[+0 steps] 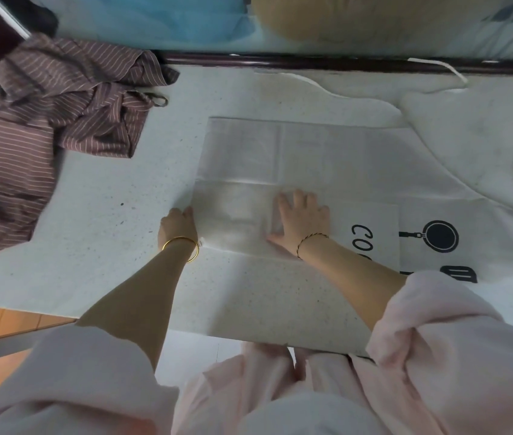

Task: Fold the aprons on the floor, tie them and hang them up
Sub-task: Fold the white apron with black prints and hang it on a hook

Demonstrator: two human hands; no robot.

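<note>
On the pale speckled floor (107, 233), just in front of the kneeling person, the white apron (311, 158) lies spread flat and partly folded. Its left part is doubled into a neat rectangle, while the printed bib end with the black pan design (440, 237) trails off to the right. The right hand (300, 219) lies palm down on the folded layers, fingers straight and spread, pressing the cloth flat. The left hand (177, 226) sits at the left edge of the fold with its fingers bent toward the hem (whether they pinch the cloth or only steady it cannot be made out). This apron looks thin, light and limp, creasing readily and showing the layer beneath, so it should hold a pressed fold but slide on the smooth floor if dragged. The best places to take it are probably the corners and the hemmed edges, both at once, lifting rather than pulling. Its white strap (451, 72) snakes loose near the dark bed rail (280, 59) and would be the part to gather for tying. The striped brown apron (60, 114) lies crumpled in a heap at the far left, well apart, not yet folded, with a tie loop (159, 100) sticking out that offers a handy first grip. No basket, box or hook shows here, so where the bundles will hang cannot be told.
</note>
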